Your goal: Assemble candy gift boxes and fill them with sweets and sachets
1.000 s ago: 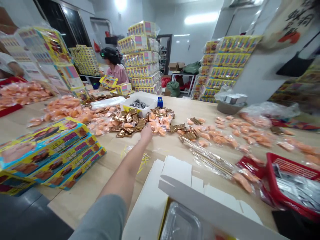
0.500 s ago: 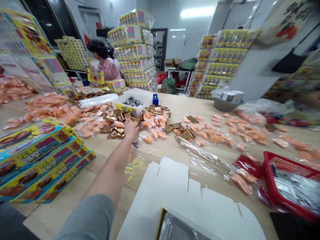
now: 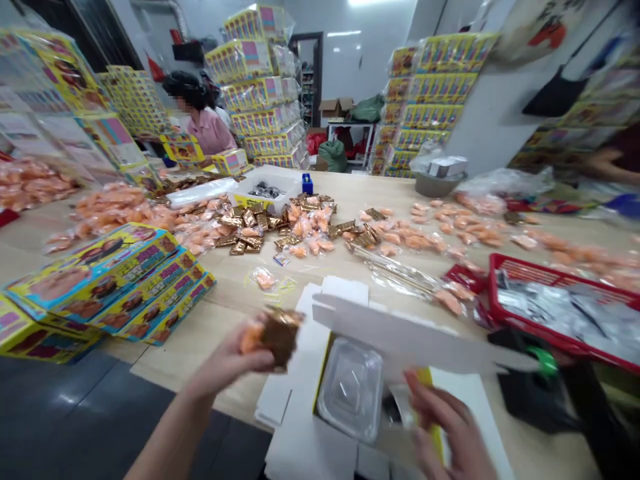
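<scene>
My left hand (image 3: 235, 357) is closed around a brown-gold foil packet (image 3: 283, 337) and an orange piece in clear wrap (image 3: 251, 335), held above the table, left of an open white-and-yellow box (image 3: 323, 430). In that box sits a clear plastic container (image 3: 350, 387). Blurred by motion, my right hand (image 3: 450, 427) is over the box's right side, its thumb and index finger apart; whether it touches the yellow-edged wall is unclear. Beneath lie flat white cardboard pieces (image 3: 285, 400). A wrapped orange piece (image 3: 264, 279) rests beyond my left hand, near thin yellow sticks (image 3: 285, 288).
Piles of orange packets (image 3: 117, 203) and gold packets (image 3: 245, 241) spread across the table. Printed boxes (image 3: 115, 280) are stacked at left, a red basket (image 3: 500, 300) stands at right. A white tub (image 3: 295, 193) is farther back. Across the table is a person in pink (image 3: 213, 130).
My left hand has drawn back from the pile towards me with the gold packet and orange piece. My right hand has come into view by the box, which now shows more fully.
</scene>
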Available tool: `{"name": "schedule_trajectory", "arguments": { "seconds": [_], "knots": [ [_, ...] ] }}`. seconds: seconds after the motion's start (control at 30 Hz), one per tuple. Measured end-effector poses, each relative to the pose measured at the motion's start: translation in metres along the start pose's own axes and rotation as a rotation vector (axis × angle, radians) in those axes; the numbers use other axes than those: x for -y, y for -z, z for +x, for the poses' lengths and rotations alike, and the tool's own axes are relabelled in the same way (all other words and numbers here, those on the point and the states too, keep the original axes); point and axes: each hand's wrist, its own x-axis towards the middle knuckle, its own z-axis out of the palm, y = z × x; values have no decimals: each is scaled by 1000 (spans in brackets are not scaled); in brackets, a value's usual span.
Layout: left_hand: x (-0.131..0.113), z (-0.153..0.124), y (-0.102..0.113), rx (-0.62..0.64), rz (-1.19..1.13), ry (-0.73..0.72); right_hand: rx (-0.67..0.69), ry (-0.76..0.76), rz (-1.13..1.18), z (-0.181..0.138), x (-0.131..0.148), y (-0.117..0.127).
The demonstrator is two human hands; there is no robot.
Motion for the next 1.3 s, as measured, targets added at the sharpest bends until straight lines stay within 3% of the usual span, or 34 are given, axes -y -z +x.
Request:
{"name": "schedule_trajectory", "arguments": {
  "seconds": [0.1, 0.13, 0.2, 0.27, 0.33, 0.43, 0.57, 0.67, 0.77, 0.83, 0.93, 1.0, 1.03, 1.17, 1.3],
  "knots": [
    [8, -25, -54, 220, 299, 32, 329, -97, 318, 24, 43, -20],
    [13, -25, -67, 230, 351, 11, 396, -146, 360, 30, 50, -24],
    [23, -19, -84, 130, 355, -75, 371, -173, 320, 36, 54, -29],
    [33, -11, -87, -75, 322, -170, 215, -65, 158, 37, 47, -32],
    [39, -3, -82, -267, 323, -200, 170, 104, -30, 33, 38, -38],
    [42, 3, -75, -380, 300, -153, 360, 229, -275, 26, 28, -55],
    [38, 9, -78, -358, 80, -121, 535, 199, -387, 18, 29, -65],
    [39, 19, -91, -318, 177, -112, 417, 186, -351, 16, 28, -54],
    [44, 32, -110, -242, 497, -90, 127, 147, -328, 11, 16, -34],
    [48, 37, -121, -166, 811, -184, -24, 151, -330, 3, 5, -22],
    [49, 39, -125, -154, 1148, -397, -108, 168, -336, -12, -10, -7],
    [45, 36, -120, -156, 1175, -472, -131, 162, -326, -21, -15, -1],
    [43, 34, -118, -94, 1162, -498, -140, 153, -318, -24, -17, 1],
    [40, 23, -119, 290, 1174, -524, -154, 88, -268, -30, -18, 7],
    [44, 14, -126, 359, 1249, -481, -286, -57, -236, -25, -34, 26]
  ]
}}
